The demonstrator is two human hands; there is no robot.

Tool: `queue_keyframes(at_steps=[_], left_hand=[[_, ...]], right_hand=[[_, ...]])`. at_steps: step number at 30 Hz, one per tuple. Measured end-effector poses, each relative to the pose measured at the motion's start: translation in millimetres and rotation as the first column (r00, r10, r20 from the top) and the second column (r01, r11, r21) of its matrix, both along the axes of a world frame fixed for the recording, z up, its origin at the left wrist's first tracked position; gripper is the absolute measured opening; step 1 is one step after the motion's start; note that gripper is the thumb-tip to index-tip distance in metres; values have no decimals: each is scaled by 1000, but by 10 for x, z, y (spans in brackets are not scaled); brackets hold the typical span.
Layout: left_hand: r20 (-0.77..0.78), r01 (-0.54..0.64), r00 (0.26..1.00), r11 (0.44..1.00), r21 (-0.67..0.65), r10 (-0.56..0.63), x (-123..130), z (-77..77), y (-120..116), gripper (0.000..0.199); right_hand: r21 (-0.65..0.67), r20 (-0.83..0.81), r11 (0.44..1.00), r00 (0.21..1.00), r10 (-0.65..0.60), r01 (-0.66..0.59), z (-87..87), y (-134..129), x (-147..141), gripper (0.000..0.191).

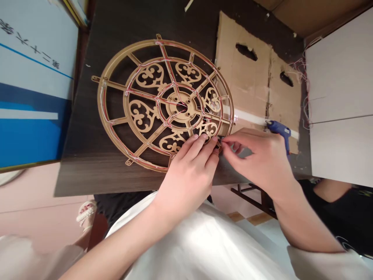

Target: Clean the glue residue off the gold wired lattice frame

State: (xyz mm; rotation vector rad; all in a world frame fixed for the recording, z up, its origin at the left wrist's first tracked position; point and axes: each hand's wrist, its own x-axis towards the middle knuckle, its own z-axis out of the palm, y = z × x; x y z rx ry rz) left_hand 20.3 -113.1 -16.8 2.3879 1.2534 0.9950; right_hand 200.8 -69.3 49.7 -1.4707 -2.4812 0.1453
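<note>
A round gold-coloured openwork frame [139, 146] with scroll ornaments lies on the dark table. Red and white wires [142, 93] run along its rings and spokes. My left hand [190, 167] rests on the frame's near right part, fingers stretched out and touching the ring and scrollwork. Just right of it, my right hand [259, 151] is pinched at the frame's rim. What sits between its thumb and forefinger is too small and covered to name. Both hands hide that piece of the rim.
A blue glue gun [281, 130] lies on cardboard [244, 81] right of the frame. Loose thin wires [304, 79] hang beside a white box [340, 85]. A blue-and-white printed board [35, 85] stands at the left. A person in dark clothing [352, 217] is at the right.
</note>
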Motion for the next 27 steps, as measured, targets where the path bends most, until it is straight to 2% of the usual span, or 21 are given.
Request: queue_keyframes(at_steps=[5, 15, 21, 27], left_hand=[[13, -4, 1000, 1000, -3, 4, 1, -2, -4, 29], [-5, 17, 1000, 1000, -1, -17, -16, -18, -16, 35], [-3, 6, 1000, 1000, 9, -6, -8, -27, -14, 33], [-7, -14, 1000, 999, 31, 14, -1, -31, -9, 33]], right_hand=[[-1, 195, 995, 976, 99, -101, 14, 62, -41, 19], [-24, 274, 983, 944, 183, -184, 4, 113, -98, 23], [-72, 315, 969, 916, 247, -237, 19, 153, -91, 18], [-118, 336, 945, 884, 327, -304, 61, 181, -101, 23]])
